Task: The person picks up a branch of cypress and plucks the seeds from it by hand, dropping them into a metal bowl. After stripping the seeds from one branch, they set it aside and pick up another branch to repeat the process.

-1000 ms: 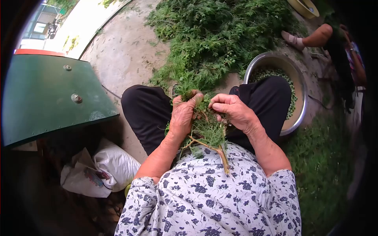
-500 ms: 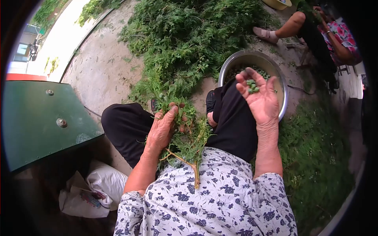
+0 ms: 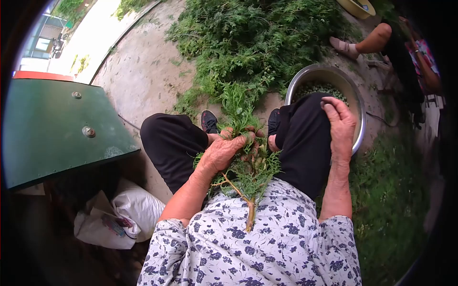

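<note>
My left hand (image 3: 228, 148) is closed around a leafy green branch (image 3: 238, 107) above my lap. The branch's bare brown stem (image 3: 251, 214) points down against my patterned shirt. Over the near side of a metal basin (image 3: 359, 138), beside my knee, my right hand (image 3: 341, 125) is turned with its back up. Its fingers are bent and a little apart, and nothing shows in them; the palm is hidden. Small green berries (image 3: 322, 89) lie inside the basin.
A large heap of cut green branches (image 3: 257, 43) lies ahead, more greenery (image 3: 386, 190) on the right. A green panel (image 3: 57, 128) and white sack (image 3: 136, 205) are at left. Another person's leg (image 3: 374, 39) and a yellow basin (image 3: 357, 8) are at upper right.
My right hand has turned over from palm up, and the green berries seen in it before no longer show. My left hand has shifted right in view, still holding the branch.
</note>
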The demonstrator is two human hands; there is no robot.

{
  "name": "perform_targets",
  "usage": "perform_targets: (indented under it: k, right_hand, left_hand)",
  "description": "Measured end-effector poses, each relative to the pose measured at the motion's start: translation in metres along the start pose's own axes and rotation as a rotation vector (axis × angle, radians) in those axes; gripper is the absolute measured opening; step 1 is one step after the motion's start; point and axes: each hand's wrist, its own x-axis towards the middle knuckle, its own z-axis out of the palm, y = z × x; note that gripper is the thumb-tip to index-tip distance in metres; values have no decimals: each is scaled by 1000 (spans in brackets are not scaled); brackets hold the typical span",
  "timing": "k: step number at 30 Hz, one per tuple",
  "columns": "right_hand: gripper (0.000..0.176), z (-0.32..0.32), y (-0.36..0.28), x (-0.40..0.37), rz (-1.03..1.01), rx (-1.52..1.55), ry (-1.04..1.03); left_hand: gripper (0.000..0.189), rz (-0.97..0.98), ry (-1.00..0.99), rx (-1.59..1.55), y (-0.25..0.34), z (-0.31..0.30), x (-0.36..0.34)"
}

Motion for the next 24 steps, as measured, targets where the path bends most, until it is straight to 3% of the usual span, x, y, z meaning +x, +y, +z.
perform_targets:
  k: [1, 3, 4, 5, 7, 11, 15, 17, 19, 24]
  right_hand:
    - [12, 16, -6, -4, -184, -147, -114]
    - [14, 47, -19, -17, -215, -82, -335]
    - [15, 63, -26, -24, -144, -54, -373]
    - [18, 76, -25, -27, 74, 114, -465]
    - [18, 85, -35, -24, 272, 92, -662]
    - [16, 97, -29, -33, 345, 412, -633]
    - [13, 95, -23, -39, 174, 207, -474]
    - [13, 96, -22, -42, 123, 142, -424]
    - [16, 97, -23, -46, -82, -17, -373]
    - [16, 98, -23, -45, -76, -20, -382]
  left_hand:
    - [27, -22, -14, 114, 3, 1, 0]
    - [30, 11, -37, 231, 5, 4, -1]
    - [32, 42, -56, 344, 5, 4, -3]
    - [32, 43, -52, 347, 5, 3, -5]
    - [38, 52, -58, 449, 7, 3, -7]
    - [37, 168, 40, 492, -4, -4, -5]
    - [31, 208, 48, 219, 0, 9, -5]
    - [26, 287, 222, 102, -3, 13, -4]
    - [22, 337, 265, 285, -1, 10, -2]
    - [18, 287, 235, -65, -3, 12, 1]
